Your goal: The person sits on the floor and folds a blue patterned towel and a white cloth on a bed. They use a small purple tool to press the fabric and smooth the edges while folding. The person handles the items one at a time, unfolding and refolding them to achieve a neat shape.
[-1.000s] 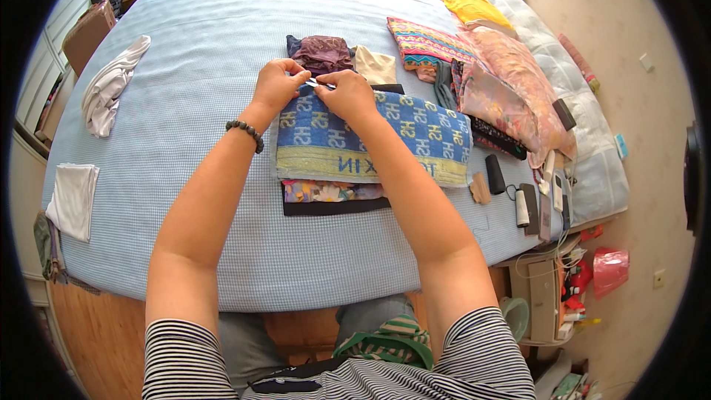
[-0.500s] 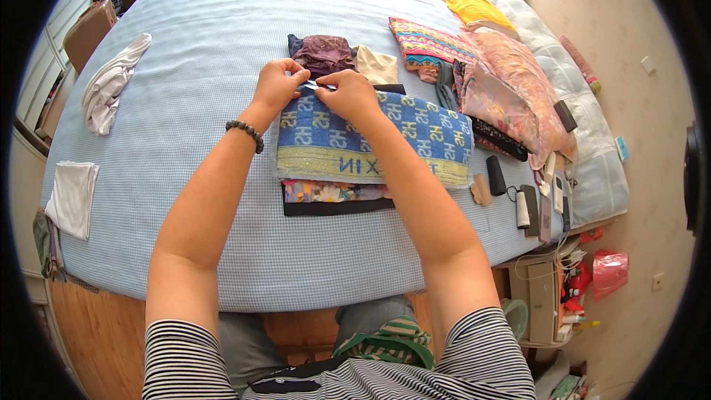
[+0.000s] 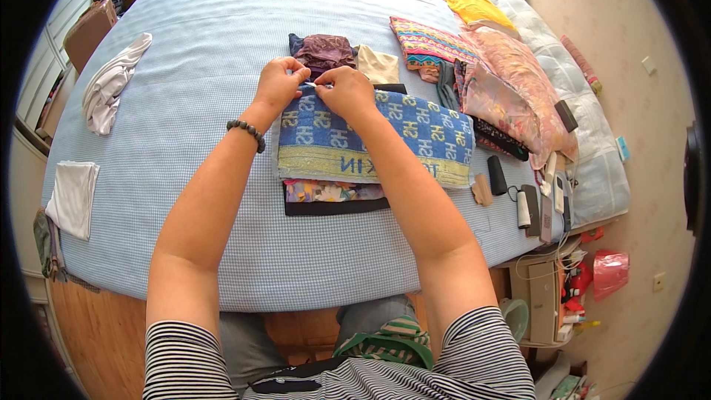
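Note:
My left hand [image 3: 280, 87], with a dark bead bracelet on its wrist, is closed in a pinch at the far left corner of a blue and yellow patterned towel [image 3: 348, 133]. Close beside it, my right hand [image 3: 346, 92] pinches too. Between the fingertips shows a small white strip [image 3: 312, 84], like a cloth label; its ends are hidden. The towel lies flat over a folded flowered cloth with a black edge [image 3: 333, 209]. Just beyond my hands sit a folded purple garment [image 3: 326, 50] and a cream folded cloth [image 3: 377, 65].
The bed has a blue checked sheet [image 3: 200, 67]. White garments [image 3: 115, 85] and a white folded cloth [image 3: 72, 189] lie at the left. Folded patterned textiles [image 3: 429, 41] and a pink pillow [image 3: 511, 78] are at the right, near a black case [image 3: 496, 173] and several small devices.
The white strip shows less between my fingers than before. My right fingertips have shifted slightly, and the towel has moved a little to the right.

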`<state>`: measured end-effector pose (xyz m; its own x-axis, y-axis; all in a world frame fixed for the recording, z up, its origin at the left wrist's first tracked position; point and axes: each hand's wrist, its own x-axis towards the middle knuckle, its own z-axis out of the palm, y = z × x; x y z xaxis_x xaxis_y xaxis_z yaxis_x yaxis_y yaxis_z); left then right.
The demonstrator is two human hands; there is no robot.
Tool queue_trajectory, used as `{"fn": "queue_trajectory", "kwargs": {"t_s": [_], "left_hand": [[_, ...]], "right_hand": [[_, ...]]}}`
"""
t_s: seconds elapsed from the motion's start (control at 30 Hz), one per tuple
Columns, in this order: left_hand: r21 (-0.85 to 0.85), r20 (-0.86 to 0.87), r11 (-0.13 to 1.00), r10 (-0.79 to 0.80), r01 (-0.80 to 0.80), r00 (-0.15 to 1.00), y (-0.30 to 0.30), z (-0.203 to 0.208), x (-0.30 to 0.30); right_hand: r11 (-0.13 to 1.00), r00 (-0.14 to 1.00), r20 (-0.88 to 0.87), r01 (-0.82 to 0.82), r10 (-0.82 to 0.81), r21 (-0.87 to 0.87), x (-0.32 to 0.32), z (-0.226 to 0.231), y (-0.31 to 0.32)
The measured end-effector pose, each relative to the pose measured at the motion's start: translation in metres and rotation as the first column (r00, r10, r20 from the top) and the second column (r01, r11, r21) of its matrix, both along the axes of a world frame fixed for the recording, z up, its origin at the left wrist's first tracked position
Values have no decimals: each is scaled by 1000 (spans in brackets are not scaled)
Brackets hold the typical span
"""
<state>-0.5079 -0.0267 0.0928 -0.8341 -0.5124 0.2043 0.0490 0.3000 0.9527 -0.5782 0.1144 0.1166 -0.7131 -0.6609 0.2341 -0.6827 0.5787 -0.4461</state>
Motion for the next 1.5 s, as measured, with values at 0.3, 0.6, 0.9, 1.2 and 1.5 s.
{"fn": "queue_trajectory", "kwargs": {"t_s": [0.3,0.6,0.9,1.2,1.5], "left_hand": [[468,-134,852,-196,236,971,60,9,81],[834,-73,500,-316,231,946,152,-36,171],[560,19,811,-215,168,976,167,-48,215],[622,6,767,-204,156,979,155,-55,217],[658,8,738,-205,149,979,148,-52,218]], "right_hand": [[731,759,523,92,388,-676,70,-1,68],[699,770,540,177,339,-693,174,-36,141],[671,845,494,489,-205,-557,159,-45,297],[760,828,453,517,-329,-394,148,-60,328],[734,819,442,545,-365,-405,136,-65,333]]}}
